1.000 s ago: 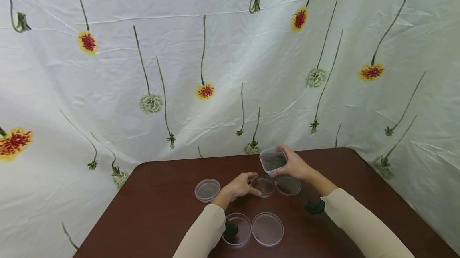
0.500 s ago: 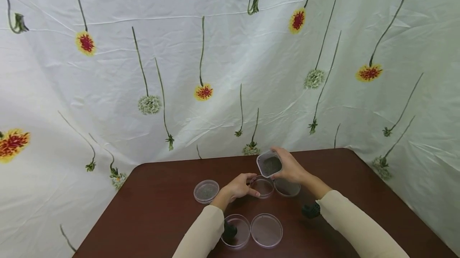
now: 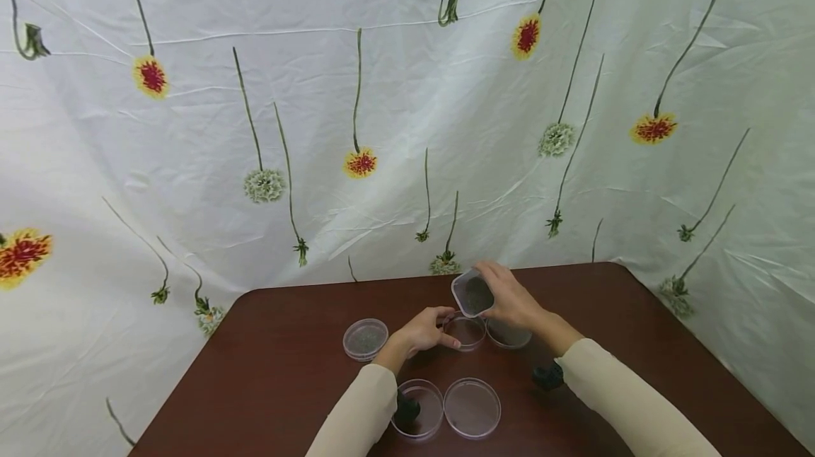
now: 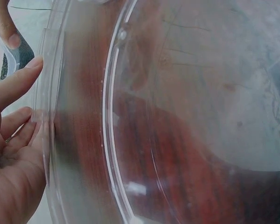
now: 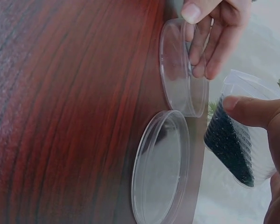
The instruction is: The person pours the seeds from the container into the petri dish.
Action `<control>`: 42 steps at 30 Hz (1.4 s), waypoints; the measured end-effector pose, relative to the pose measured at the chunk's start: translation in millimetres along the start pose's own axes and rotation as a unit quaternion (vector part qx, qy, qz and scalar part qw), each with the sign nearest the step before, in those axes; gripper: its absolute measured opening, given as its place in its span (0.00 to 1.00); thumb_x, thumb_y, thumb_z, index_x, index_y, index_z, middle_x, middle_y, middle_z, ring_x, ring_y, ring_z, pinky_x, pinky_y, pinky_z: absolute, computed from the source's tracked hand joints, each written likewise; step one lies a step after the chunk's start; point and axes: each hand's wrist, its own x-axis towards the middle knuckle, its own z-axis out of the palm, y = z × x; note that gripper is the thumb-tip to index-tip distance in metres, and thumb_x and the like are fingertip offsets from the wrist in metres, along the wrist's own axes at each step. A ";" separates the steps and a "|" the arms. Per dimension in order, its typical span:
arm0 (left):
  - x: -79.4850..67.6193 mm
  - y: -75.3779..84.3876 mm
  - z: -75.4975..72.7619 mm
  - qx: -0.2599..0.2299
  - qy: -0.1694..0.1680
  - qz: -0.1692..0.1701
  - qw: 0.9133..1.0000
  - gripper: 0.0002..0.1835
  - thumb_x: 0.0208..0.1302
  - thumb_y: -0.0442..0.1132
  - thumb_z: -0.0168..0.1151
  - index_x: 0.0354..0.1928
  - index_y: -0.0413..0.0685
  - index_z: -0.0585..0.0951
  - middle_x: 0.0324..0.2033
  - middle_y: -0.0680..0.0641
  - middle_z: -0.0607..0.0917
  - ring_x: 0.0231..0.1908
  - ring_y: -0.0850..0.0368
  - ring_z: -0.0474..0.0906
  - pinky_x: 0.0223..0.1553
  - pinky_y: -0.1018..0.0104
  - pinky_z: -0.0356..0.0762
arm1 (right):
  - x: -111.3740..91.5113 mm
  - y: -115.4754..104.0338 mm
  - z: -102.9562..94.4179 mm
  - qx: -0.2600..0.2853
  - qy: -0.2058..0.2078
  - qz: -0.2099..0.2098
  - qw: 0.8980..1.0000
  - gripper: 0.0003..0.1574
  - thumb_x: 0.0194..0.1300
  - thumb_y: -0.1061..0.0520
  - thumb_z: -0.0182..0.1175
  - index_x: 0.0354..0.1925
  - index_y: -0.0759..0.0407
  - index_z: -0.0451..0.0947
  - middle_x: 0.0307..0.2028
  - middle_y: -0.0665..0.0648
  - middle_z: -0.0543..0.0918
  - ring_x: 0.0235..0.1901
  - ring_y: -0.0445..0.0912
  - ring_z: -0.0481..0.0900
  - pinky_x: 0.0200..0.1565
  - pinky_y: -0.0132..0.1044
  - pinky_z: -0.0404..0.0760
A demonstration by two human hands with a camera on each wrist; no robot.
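My right hand (image 3: 513, 299) grips a clear square plastic tub (image 3: 473, 293) holding dark fine grains. It is raised and tilted to the left, over the back of a clear petri dish (image 3: 466, 333). My left hand (image 3: 420, 330) holds this dish by its left side, thumb at the near edge and fingers at the far edge. In the right wrist view the grains (image 5: 231, 147) lie heaped against the tub's lower side, with the right thumb (image 5: 252, 109) on its wall. No grains show falling. A second petri dish (image 5: 161, 172) stands right beside the held one.
Two more petri dishes (image 3: 474, 409) lie nearer the person, the left one (image 3: 431, 411) partly under the left wrist camera. A lidded-looking dish with greyish contents (image 3: 366, 337) sits at left. Flower-printed cloth (image 3: 395, 103) hangs behind the brown table (image 3: 286, 372).
My right hand has moved slightly left and tipped the tub further toward the held petri dish. The left hand keeps its hold in place.
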 end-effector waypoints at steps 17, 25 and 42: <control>2.9 -2.1 -0.4 0.007 -0.001 -0.002 1.000 0.40 0.60 0.31 0.77 0.73 0.37 0.70 0.70 0.37 0.73 0.71 0.38 0.65 0.68 0.44 0.67 | -2.0 -0.8 8.2 -0.133 0.011 -0.085 0.987 0.65 0.43 0.54 0.88 0.72 0.68 0.65 0.66 0.69 0.72 0.64 0.65 0.70 0.59 0.61 0.75; 5.3 -3.1 -0.3 0.009 0.000 -0.004 1.000 0.40 0.60 0.31 0.77 0.73 0.37 0.70 0.69 0.37 0.73 0.71 0.38 0.66 0.67 0.44 0.67 | -3.3 -2.8 8.4 -0.159 0.012 -0.103 0.982 0.66 0.43 0.55 0.88 0.74 0.68 0.63 0.67 0.68 0.70 0.65 0.64 0.69 0.60 0.60 0.74; 4.3 -2.4 -0.1 0.009 -0.001 -0.006 1.000 0.40 0.60 0.31 0.77 0.73 0.36 0.70 0.69 0.37 0.73 0.71 0.38 0.66 0.68 0.44 0.66 | -4.2 -3.9 8.7 -0.169 0.016 -0.117 0.979 0.65 0.43 0.54 0.88 0.74 0.62 0.65 0.66 0.65 0.71 0.65 0.62 0.69 0.61 0.58 0.74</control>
